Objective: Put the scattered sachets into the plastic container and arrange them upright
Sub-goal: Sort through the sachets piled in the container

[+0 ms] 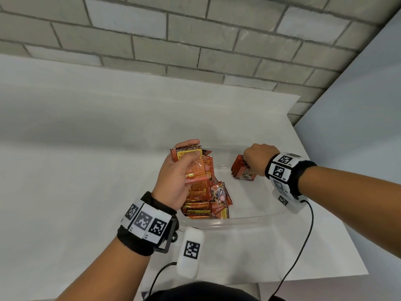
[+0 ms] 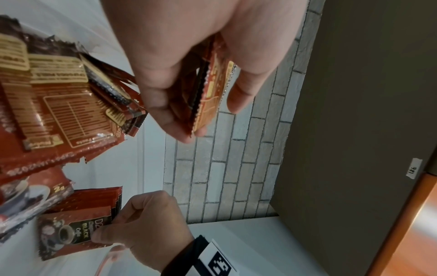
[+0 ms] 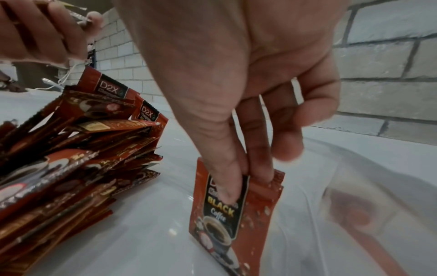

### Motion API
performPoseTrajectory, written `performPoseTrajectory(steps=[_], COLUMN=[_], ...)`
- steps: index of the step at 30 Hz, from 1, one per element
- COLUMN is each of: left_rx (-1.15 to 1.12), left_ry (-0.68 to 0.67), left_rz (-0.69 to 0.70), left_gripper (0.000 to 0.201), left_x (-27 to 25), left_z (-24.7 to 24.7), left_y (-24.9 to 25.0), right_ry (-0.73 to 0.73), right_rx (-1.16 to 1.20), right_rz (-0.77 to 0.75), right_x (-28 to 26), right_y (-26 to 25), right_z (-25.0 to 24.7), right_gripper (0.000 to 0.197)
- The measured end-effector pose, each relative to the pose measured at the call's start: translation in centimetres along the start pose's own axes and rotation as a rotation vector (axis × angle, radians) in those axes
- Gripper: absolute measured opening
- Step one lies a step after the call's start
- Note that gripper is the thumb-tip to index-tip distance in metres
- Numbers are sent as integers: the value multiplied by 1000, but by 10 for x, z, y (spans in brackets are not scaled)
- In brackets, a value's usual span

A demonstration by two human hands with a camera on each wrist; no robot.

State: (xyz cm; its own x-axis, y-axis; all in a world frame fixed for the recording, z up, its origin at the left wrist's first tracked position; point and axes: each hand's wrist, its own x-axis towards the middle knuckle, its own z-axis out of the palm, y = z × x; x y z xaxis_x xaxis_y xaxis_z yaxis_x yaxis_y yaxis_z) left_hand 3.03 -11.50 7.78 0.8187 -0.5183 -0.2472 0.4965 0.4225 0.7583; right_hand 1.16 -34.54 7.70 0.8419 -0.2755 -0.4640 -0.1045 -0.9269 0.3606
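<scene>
Both hands held sachets over the clear container (image 1: pixel 236 222).
Nearest, a leaning stack (image 1: pixel 206 200) filled the container's left side; above it the left hand (image 1: pixel 180 174) gripped a bundle (image 1: pixel 191 164), fingers curled round it; farther right, the right hand (image 1: pixel 258 158) pinched a few upright sachets (image 1: pixel 242 170) on the floor.

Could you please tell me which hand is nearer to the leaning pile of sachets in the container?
Left. The left hand holds a few sachets right over the leaning pile; the right hand holds upright sachets across the container.
</scene>
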Motion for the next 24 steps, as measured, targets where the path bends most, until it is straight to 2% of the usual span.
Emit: performPoseTrajectory(steps=[1,8,12,15,17,19,21,24], left_rx=[3,-1,1,-4,-9,-11,-13,-19], left_ry=[-2,-13,-10,-5,-2,0,2,3], left_rz=[0,-2,-5,-6,-7,-10,-14,-20], left_gripper=[30,29,30,30,30,30,30,30], left_x=[0,1,2,3,3,3,3,4], left_z=[0,1,2,1,1,1,1,1], left_y=[0,1,1,1,1,1,1,1], right_ry=[-9,-29,-8,-18,-29,-24,-13,-13], right_rx=[-19,-94,-108,-112,-112,-117,-123,-126], right_rz=[-3,-10,-24,-37,-38,-38,-39,-42], right_x=[-2,-1,1,2,4,4,4,2], right_y=[-1,-3,-5,-6,-7,-8,-8,-5], right_z=[-1,-3,-7,-8,-7,-8,-7,-8], right_gripper=[3,19,15,2,13,2,12,18])
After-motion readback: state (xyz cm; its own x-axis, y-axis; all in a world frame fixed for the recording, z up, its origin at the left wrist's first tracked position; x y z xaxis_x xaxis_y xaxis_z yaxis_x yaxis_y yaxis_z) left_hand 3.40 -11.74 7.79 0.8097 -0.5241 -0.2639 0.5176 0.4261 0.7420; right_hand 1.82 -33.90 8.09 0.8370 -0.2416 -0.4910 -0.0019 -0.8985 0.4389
